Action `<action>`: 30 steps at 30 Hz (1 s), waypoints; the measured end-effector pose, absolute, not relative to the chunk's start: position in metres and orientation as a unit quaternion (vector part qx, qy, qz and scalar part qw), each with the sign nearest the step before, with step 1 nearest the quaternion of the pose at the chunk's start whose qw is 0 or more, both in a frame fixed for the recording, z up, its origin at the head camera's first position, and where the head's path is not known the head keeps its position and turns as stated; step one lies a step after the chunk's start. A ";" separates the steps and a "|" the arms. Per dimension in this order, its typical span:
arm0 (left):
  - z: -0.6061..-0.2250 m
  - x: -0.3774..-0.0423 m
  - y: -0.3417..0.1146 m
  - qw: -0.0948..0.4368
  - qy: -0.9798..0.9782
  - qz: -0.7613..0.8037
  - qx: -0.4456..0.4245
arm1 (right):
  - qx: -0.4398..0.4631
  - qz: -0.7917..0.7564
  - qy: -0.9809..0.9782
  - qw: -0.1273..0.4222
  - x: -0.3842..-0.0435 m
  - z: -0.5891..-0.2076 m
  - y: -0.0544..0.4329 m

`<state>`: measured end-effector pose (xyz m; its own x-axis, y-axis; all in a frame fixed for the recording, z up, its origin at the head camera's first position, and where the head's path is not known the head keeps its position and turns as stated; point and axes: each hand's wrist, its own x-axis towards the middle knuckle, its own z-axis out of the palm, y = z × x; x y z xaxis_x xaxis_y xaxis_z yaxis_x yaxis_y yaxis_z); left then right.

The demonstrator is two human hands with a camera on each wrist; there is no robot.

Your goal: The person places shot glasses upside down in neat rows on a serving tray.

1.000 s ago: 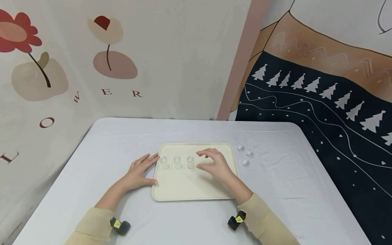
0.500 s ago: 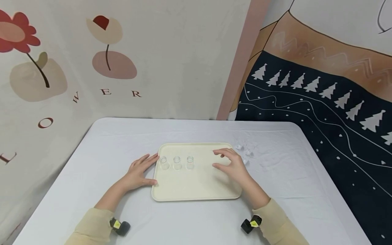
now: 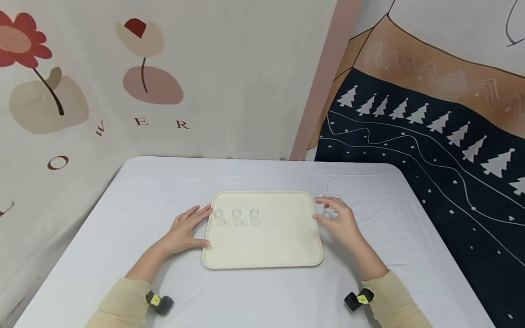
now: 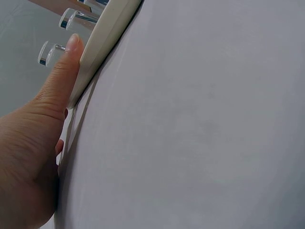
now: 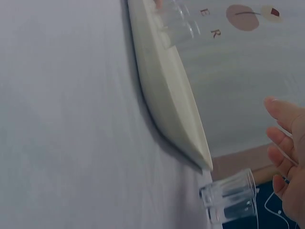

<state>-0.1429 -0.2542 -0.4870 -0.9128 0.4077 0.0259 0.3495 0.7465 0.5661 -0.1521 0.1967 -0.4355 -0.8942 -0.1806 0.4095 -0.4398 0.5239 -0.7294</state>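
Three small clear shot glasses (image 3: 237, 218) stand in a row on the left half of a cream tray (image 3: 270, 248). My left hand (image 3: 184, 232) rests at the tray's left edge, fingers spread; its thumb (image 4: 64, 71) touches the rim in the left wrist view. Just past the tray's right edge hovers my right hand (image 3: 338, 223), thumb and fingers apart with nothing between them. More clear glasses (image 3: 326, 213) stand beside the tray there, partly hidden by that hand. In the right wrist view, two glasses (image 5: 231, 195) are upright on the cloth, apart from the fingers.
A white cloth covers the table (image 3: 262, 296). Behind it hangs a pale wall covering with flowers and letters (image 3: 229, 91). A dark fabric with white trees (image 3: 410, 136) hangs at the right.
My right hand has moved right, from beside the third glass to past the tray's right edge. The left hand and the three glasses on the tray have stayed in place.
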 end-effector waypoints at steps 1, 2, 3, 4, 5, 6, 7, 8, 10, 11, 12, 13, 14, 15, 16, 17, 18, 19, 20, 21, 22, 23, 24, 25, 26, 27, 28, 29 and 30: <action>-0.487 -0.143 -0.254 0.049 0.933 0.293 0.203 | 0.179 0.452 -0.861 0.147 -0.152 -0.436 0.200; -0.487 -0.143 -0.254 0.049 0.933 0.293 0.204 | 0.177 0.450 -0.863 0.149 -0.153 -0.437 0.203; -0.487 -0.143 -0.254 0.048 0.933 0.293 0.204 | 0.174 0.450 -0.863 0.151 -0.153 -0.438 0.206; -0.487 -0.142 -0.254 0.048 0.933 0.293 0.205 | 0.171 0.452 -0.862 0.151 -0.153 -0.438 0.209; -0.487 -0.142 -0.254 0.048 0.933 0.292 0.205 | 0.167 0.451 -0.863 0.152 -0.153 -0.440 0.212; -0.487 -0.142 -0.254 0.048 0.933 0.291 0.205 | 0.163 0.450 -0.865 0.151 -0.153 -0.441 0.215; -0.487 -0.142 -0.254 0.048 0.933 0.291 0.205 | 0.160 0.451 -0.865 0.150 -0.153 -0.442 0.218; -0.487 -0.142 -0.254 0.049 0.933 0.291 0.204 | 0.156 0.452 -0.866 0.148 -0.152 -0.442 0.220; -0.486 -0.142 -0.254 0.051 0.933 0.293 0.202 | 0.149 0.449 -0.869 0.147 -0.153 -0.445 0.225; -0.486 -0.142 -0.254 0.051 0.933 0.294 0.202 | 0.147 0.444 -0.871 0.148 -0.153 -0.446 0.227; -0.485 -0.142 -0.254 0.052 0.933 0.295 0.202 | 0.145 0.441 -0.873 0.148 -0.154 -0.448 0.230; -0.485 -0.142 -0.254 0.053 0.932 0.296 0.201 | 0.143 0.440 -0.874 0.149 -0.155 -0.449 0.232; -0.485 -0.142 -0.254 0.053 0.932 0.296 0.201 | 0.141 0.436 -0.876 0.150 -0.155 -0.451 0.234; -0.485 -0.142 -0.254 0.053 0.932 0.297 0.201 | 0.139 0.432 -0.878 0.150 -0.156 -0.452 0.236; -0.484 -0.141 -0.254 0.053 0.932 0.296 0.201 | 0.137 0.433 -0.879 0.149 -0.157 -0.454 0.238; -0.484 -0.141 -0.254 0.052 0.933 0.295 0.201 | 0.135 0.434 -0.879 0.146 -0.157 -0.455 0.240; -0.484 -0.141 -0.254 0.051 0.933 0.295 0.202 | 0.133 0.435 -0.879 0.142 -0.158 -0.456 0.241; -0.484 -0.141 -0.254 0.050 0.933 0.294 0.203 | 0.131 0.436 -0.880 0.138 -0.158 -0.457 0.243; -0.484 -0.141 -0.254 0.049 0.932 0.295 0.203 | 0.130 0.437 -0.880 0.132 -0.159 -0.458 0.244; -0.484 -0.141 -0.254 0.048 0.932 0.294 0.204 | 0.129 0.440 -0.879 0.129 -0.159 -0.459 0.245; -0.485 -0.141 -0.254 0.048 0.932 0.294 0.205 | 0.129 0.443 -0.879 0.125 -0.159 -0.460 0.247; -0.485 -0.141 -0.254 0.048 0.932 0.295 0.204 | 0.128 0.445 -0.878 0.122 -0.159 -0.461 0.248; -0.485 -0.141 -0.253 0.048 0.932 0.296 0.204 | 0.127 0.446 -0.878 0.119 -0.160 -0.462 0.249; -0.484 -0.141 -0.253 0.049 0.932 0.297 0.204 | 0.126 0.447 -0.878 0.118 -0.160 -0.463 0.249; -0.484 -0.141 -0.253 0.050 0.932 0.297 0.203 | 0.124 0.446 -0.879 0.116 -0.161 -0.465 0.250; -0.484 -0.141 -0.254 0.051 0.932 0.297 0.202 | 0.122 0.446 -0.879 0.114 -0.161 -0.466 0.251; -0.484 -0.141 -0.253 0.052 0.932 0.298 0.202 | 0.120 0.445 -0.881 0.111 -0.162 -0.468 0.252; -0.484 -0.141 -0.254 0.052 0.932 0.298 0.202 | 0.117 0.444 -0.882 0.109 -0.163 -0.469 0.252; -0.484 -0.141 -0.254 0.052 0.932 0.297 0.202 | 0.115 0.445 -0.882 0.105 -0.163 -0.471 0.253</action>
<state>-0.1412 -0.2536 -0.4838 -0.9127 0.4079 0.0237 0.3462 0.7413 0.5749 -0.1635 0.2525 -0.4709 -0.9515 -0.1086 0.2879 -0.2960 0.5785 -0.7601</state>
